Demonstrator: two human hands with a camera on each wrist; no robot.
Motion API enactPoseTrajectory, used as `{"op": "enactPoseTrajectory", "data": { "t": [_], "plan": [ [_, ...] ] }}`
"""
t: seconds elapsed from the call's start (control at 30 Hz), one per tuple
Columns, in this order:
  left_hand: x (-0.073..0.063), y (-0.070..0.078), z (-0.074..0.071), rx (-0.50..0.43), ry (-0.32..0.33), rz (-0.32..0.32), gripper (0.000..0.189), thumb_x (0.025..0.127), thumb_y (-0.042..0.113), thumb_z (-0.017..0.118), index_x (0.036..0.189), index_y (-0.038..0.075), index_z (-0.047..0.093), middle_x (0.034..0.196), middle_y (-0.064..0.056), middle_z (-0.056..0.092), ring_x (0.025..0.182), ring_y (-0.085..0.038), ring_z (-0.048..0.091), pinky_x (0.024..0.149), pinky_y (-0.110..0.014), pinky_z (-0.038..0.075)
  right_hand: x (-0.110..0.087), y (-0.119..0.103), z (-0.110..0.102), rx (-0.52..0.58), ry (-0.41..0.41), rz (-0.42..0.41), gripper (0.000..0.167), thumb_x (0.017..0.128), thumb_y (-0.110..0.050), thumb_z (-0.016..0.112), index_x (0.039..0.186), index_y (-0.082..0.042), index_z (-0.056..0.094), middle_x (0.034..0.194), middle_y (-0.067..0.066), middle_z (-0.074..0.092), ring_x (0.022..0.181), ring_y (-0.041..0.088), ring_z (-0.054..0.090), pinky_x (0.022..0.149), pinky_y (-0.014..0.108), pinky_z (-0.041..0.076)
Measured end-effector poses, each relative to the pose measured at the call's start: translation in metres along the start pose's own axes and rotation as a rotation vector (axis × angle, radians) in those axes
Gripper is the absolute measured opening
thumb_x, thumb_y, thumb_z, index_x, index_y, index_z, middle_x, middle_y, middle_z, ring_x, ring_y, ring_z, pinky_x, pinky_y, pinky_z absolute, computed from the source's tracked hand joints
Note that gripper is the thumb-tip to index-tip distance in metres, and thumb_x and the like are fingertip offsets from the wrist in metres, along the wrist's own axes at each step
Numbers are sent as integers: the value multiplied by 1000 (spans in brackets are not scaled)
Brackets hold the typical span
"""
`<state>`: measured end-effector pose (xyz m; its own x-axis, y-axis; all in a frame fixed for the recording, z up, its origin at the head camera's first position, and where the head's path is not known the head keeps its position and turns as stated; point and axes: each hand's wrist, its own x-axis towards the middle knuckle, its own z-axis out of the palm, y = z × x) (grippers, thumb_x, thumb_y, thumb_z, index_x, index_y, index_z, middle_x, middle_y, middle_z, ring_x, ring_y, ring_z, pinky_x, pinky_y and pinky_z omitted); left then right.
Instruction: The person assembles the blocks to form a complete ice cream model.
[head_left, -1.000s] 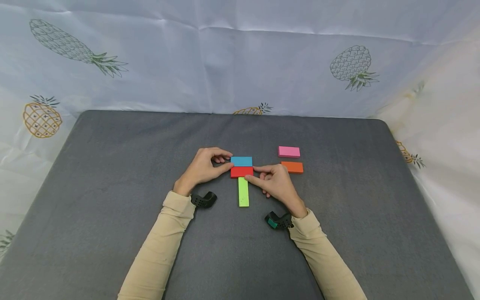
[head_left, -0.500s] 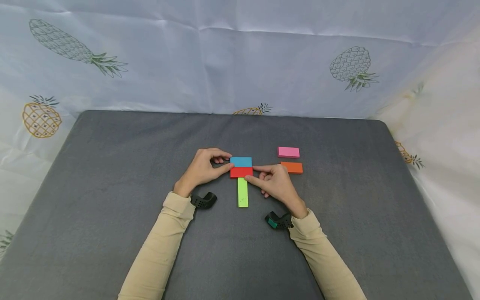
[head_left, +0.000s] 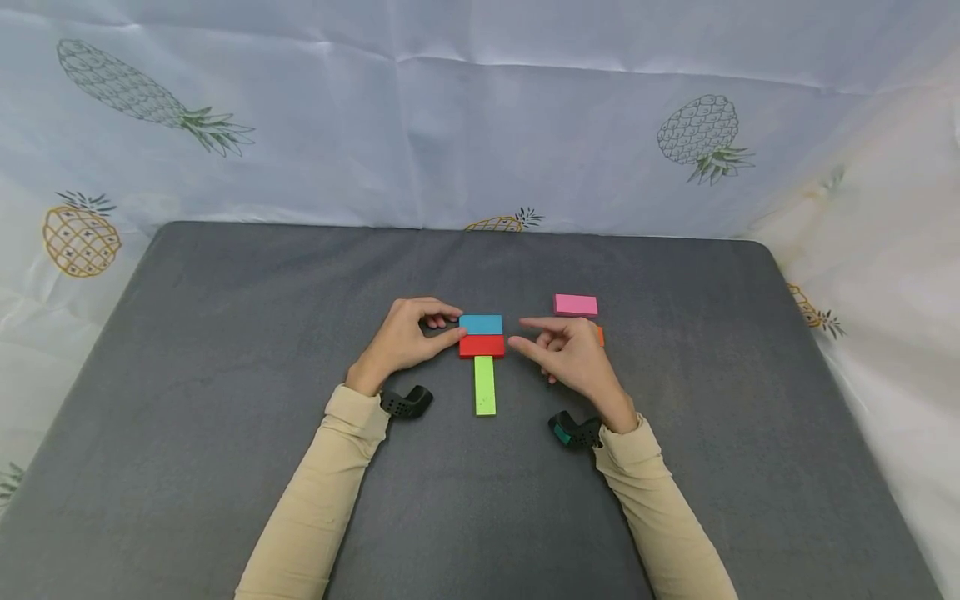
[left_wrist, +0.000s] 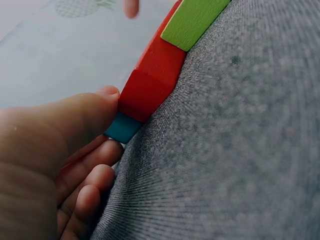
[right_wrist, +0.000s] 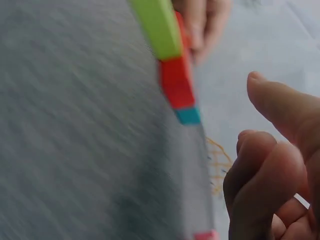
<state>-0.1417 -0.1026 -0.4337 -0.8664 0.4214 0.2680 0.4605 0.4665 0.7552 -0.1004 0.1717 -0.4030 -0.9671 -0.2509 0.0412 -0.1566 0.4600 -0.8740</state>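
A blue block [head_left: 481,324] lies flat against the far long side of a red block [head_left: 482,346]. From the red block's near side a lime-green block [head_left: 484,386] points toward the person, making a T-like shape. My left hand [head_left: 408,337] holds the blue block's left end, its thumb and index finger at the two corners; the thumb tip also meets the red block [left_wrist: 150,87] in the left wrist view. To the right, my right hand [head_left: 573,354] hovers apart from the blocks with thumb and index finger spread and nothing between them. Its other fingers are loosely bent.
A pink block [head_left: 576,305] lies beyond the right hand. An orange block [head_left: 601,335] is mostly hidden behind that hand. All rest on a grey cloth-covered table [head_left: 300,275], backed by a pineapple-print curtain [head_left: 450,108].
My right hand has let go of the red block's right end and drawn back to the right, now covering most of the orange block. The left hand has stayed in place.
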Motion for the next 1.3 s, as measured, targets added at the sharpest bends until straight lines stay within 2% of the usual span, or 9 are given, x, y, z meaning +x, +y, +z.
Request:
{"op": "enactPoseTrajectory", "data": {
  "t": [0.2,0.23,0.33,0.43,0.5,0.63,0.87,1.1,1.3],
  "plan": [
    [-1,-1,0,-8,-4,0,26,88,19,81,110,5,79,97,-8,76,80,-16,62,76,-28,52,-2,-1,-23,-37,88,-72,32,88,-16,82,115,-1,77,61,14,63,47,6,48,47,22,43],
    [-1,-1,0,-10,-5,0,26,88,19,81,110,5,79,98,-8,76,80,-16,62,76,-28,52,-3,0,-26,-40,105,-77,27,88,-16,82,109,0,78,62,14,64,48,5,49,47,21,42],
    [-1,-2,0,-14,-6,-2,25,88,18,81,110,5,79,98,-9,76,80,-16,63,76,-29,52,-4,2,-35,-27,149,-78,24,87,-14,82,107,0,79,65,13,65,50,4,50,50,19,40],
    [-1,-3,0,-16,-6,-1,25,88,18,81,109,5,79,98,-9,76,81,-16,63,76,-29,52,-5,3,-42,-32,181,-58,25,86,-14,83,109,-3,79,69,8,65,52,4,51,50,19,40],
    [-1,-3,1,-17,-5,0,25,88,18,81,109,5,79,98,-9,76,81,-16,63,76,-29,52,-6,4,-46,-46,194,-51,30,87,-14,83,115,-4,78,72,5,63,54,4,52,50,19,41],
    [-1,-3,1,-17,-5,2,25,88,18,81,109,5,79,99,-9,76,81,-16,63,77,-29,53,-8,6,-51,-81,207,-50,31,87,-13,82,116,-3,78,75,6,63,56,3,53,51,18,41],
    [0,-4,1,-17,-2,9,24,89,18,81,109,5,79,98,-9,76,80,-16,63,76,-28,52,-9,13,-59,-99,174,-49,31,88,-10,81,117,-3,77,79,5,61,60,3,54,53,19,41],
    [0,-4,1,-16,-1,10,24,88,18,81,109,5,79,98,-8,76,80,-16,62,75,-28,52,-10,20,-66,-158,123,-18,27,89,-11,80,114,-1,77,86,0,58,69,3,54,61,20,44],
    [1,-4,1,-17,-2,9,24,88,18,81,109,5,79,98,-8,76,79,-16,62,75,-28,52,-11,24,-68,-174,95,-32,26,90,-11,78,115,-2,78,88,3,58,71,6,51,63,22,43]
  ]
}}
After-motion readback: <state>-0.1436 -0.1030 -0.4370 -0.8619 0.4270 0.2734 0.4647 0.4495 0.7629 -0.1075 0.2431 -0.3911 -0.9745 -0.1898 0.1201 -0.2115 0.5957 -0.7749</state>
